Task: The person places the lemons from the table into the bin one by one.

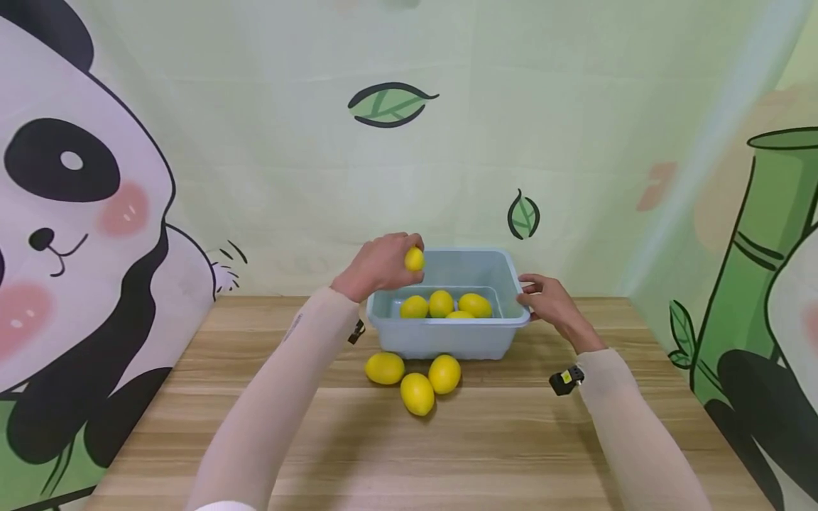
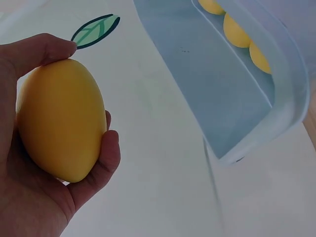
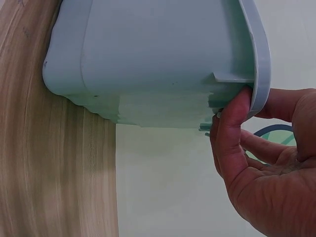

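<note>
My left hand (image 1: 383, 264) holds a yellow lemon (image 1: 414, 259) above the left part of a light blue plastic bin (image 1: 447, 341). In the left wrist view, the fingers and thumb curl round that lemon (image 2: 61, 121). At the bin's right end, my right hand (image 1: 548, 301) grips the rim, with fingertips tucked under the lip (image 3: 260, 64) in the right wrist view. Several lemons (image 1: 475, 305) lie on the bin's floor. Three more rest on the table before it: a left one (image 1: 385, 368), a right one (image 1: 444, 374) and a nearer one (image 1: 417, 394).
The bin stands on a wood-grain table (image 1: 511, 440), near its back edge. Behind rises a pale green backdrop (image 1: 287, 142) printed with leaves, a panda (image 1: 70, 213) on the left and bamboo (image 1: 780, 213) on the right.
</note>
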Demonstrator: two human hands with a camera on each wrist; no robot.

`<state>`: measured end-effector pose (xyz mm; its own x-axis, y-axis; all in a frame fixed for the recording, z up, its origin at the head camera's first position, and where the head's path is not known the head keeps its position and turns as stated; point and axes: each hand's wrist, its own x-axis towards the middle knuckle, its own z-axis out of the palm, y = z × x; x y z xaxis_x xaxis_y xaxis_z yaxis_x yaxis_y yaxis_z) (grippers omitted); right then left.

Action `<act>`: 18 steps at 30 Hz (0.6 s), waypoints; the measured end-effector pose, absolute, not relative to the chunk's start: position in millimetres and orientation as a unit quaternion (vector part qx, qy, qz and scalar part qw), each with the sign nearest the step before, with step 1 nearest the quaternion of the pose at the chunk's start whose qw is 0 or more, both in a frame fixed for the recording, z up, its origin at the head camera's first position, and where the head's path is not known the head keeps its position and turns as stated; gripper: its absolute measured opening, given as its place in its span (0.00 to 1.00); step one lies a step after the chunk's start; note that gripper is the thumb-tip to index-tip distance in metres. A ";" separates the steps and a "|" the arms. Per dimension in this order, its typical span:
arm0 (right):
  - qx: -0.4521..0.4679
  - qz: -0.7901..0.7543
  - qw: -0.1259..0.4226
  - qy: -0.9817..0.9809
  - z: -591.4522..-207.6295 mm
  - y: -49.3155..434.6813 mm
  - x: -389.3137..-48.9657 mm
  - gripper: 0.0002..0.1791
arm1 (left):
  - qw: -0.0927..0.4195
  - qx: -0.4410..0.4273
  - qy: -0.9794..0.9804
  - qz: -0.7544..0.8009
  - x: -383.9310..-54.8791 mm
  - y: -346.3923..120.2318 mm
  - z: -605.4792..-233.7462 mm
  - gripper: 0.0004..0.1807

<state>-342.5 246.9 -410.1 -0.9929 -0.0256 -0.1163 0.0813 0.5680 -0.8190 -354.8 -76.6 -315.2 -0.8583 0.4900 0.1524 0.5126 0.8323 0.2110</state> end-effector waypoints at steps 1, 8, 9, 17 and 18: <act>0.016 -0.464 0.058 0.884 -409.6 246.6 -342.4 0.31 | 0.042 -0.260 -0.957 -0.125 -357.0 -76.4 -315.1 0.20; 0.016 -0.465 0.058 0.883 -409.5 246.4 -341.3 0.30 | 0.025 -0.237 -0.962 -0.133 -373.6 -75.6 -318.4 0.20; 0.016 -0.466 0.058 0.883 -409.6 246.3 -341.3 0.30 | 0.023 -0.234 -0.963 -0.134 -375.4 -75.5 -318.8 0.20; 0.012 -0.472 0.060 0.880 -409.4 246.3 -342.0 0.31 | 0.003 -0.218 -0.967 -0.129 -388.5 -71.6 -319.6 0.22; 0.012 -0.472 0.061 0.879 -409.5 246.3 -342.0 0.31 | 0.000 -0.215 -0.968 -0.128 -390.1 -71.0 -319.7 0.22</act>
<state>-342.0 246.3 -409.5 -0.9923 -0.0370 -0.1180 0.0780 0.5534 -0.8293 -390.1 -71.0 -319.7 -0.9079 0.4157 0.0545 0.4156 0.8751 0.2479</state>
